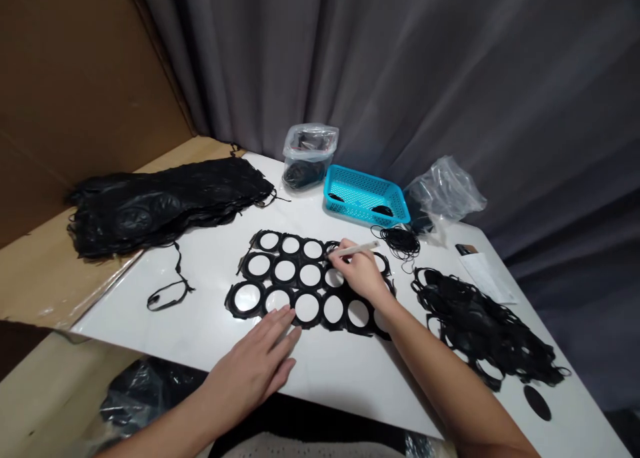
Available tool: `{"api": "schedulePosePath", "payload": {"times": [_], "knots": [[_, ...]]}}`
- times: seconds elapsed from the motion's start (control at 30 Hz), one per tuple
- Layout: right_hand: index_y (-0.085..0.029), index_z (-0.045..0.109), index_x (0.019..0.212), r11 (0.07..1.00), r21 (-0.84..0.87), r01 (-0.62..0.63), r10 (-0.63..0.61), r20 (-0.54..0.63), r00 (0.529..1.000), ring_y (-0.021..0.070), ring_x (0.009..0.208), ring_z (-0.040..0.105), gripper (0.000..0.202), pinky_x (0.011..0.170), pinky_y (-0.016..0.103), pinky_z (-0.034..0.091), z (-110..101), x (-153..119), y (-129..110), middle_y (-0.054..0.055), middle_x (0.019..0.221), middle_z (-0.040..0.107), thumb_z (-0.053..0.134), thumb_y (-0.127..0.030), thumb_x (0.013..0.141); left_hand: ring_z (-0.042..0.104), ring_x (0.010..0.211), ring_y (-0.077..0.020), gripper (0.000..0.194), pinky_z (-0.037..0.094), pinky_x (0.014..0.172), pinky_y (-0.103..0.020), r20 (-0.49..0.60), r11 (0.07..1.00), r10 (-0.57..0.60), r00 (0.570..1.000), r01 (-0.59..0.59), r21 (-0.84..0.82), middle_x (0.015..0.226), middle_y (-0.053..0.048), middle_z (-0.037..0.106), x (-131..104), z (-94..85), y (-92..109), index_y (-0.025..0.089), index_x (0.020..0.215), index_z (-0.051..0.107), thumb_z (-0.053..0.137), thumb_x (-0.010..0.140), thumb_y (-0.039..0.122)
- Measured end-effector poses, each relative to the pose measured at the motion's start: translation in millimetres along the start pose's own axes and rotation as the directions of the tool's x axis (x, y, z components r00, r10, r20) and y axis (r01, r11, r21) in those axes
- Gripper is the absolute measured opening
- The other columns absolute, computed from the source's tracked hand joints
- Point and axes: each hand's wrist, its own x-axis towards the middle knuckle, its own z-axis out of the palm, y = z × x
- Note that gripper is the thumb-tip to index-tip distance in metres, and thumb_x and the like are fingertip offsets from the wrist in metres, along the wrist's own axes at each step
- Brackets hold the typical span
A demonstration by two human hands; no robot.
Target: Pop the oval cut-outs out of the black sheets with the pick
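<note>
A black sheet with rows of round holes [296, 291] lies flat on the white table, the white surface showing through the holes. My right hand [356, 266] holds a thin whitish pen-like tool [357, 248] over the sheet's upper right part, its tip at the rim of a hole. My left hand [263, 355] rests with fingers stretched out at the sheet's lower edge, fingertips touching it beside a bottom-row hole. Part of the sheet's right side is hidden under my right hand and forearm.
Behind stand a blue basket [367, 195] with black pieces, a plastic bag [307, 158] and a clear bag [445, 195]. A black stack [165, 201] lies left, a loose black strip [167, 295] nearer. Black holed scraps [480, 321] and a black disc [537, 403] lie right.
</note>
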Motion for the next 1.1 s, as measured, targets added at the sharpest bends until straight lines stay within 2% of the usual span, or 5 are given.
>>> {"api": "schedulePosePath", "payload": {"times": [0.27,0.67,0.8,1.0,1.1], "knots": [[-0.022,0.057,0.073,0.968,0.249,-0.021,-0.074,0.368,0.927,0.0166,0.077,0.06,0.015,0.071,0.029,0.043,55.1,-50.2,-41.0,-0.001,0.081,0.067,0.061,-0.021,0.087,0.06,0.122,-0.0301,0.032,0.05,0.105,-0.047,0.003,0.996,-0.023,1.0,0.023,0.091,0.129,-0.013,0.066,-21.0,-9.4,-3.5,0.014,0.13,0.06,0.052,0.099,0.02],[-0.021,0.059,0.073,0.982,0.165,0.087,-0.144,0.376,0.915,0.0186,0.092,0.061,0.017,0.085,0.034,0.041,63.9,-59.5,-42.3,0.0,0.091,0.07,0.067,-0.014,0.086,0.06,0.119,-0.0296,0.029,0.048,0.105,-0.046,-0.042,0.998,-0.023,0.999,0.026,0.064,0.126,-0.013,0.066,-21.9,-6.0,-3.2,0.013,0.124,0.064,0.051,0.099,0.02],[-0.021,0.058,0.077,0.961,0.137,0.24,-0.273,0.35,0.896,0.0175,0.09,0.061,0.016,0.087,0.035,0.039,64.2,-66.3,-38.9,0.0,0.092,0.071,0.064,-0.015,0.091,0.061,0.118,-0.0291,0.028,0.05,0.104,-0.046,-0.028,0.999,-0.023,0.999,0.024,0.045,0.124,-0.013,0.066,-19.8,-8.4,-3.9,0.013,0.123,0.063,0.05,0.099,0.019],[-0.018,0.06,0.097,0.701,-0.126,0.702,-0.623,0.37,0.689,0.0238,0.102,0.059,0.015,0.089,0.04,0.035,67.1,-73.7,-34.9,0.011,0.112,0.071,0.047,-0.01,0.097,0.062,0.112,-0.0275,0.028,0.052,0.102,-0.044,-0.007,1.0,-0.008,1.0,0.008,-0.01,0.115,-0.013,0.067,-14.3,-12.5,-6.3,0.01,0.122,0.063,0.049,0.098,0.016],[-0.019,0.06,0.095,0.721,-0.276,0.635,-0.58,0.262,0.772,0.0227,0.096,0.059,0.019,0.089,0.04,0.035,61.2,-42.8,-25.6,0.01,0.104,0.071,0.043,-0.011,0.099,0.062,0.111,-0.028,0.028,0.052,0.103,-0.045,-0.003,0.999,-0.012,1.0,0.011,-0.042,0.115,-0.014,0.067,-12.3,-12.7,-6.7,0.009,0.121,0.063,0.05,0.097,0.015]]}}
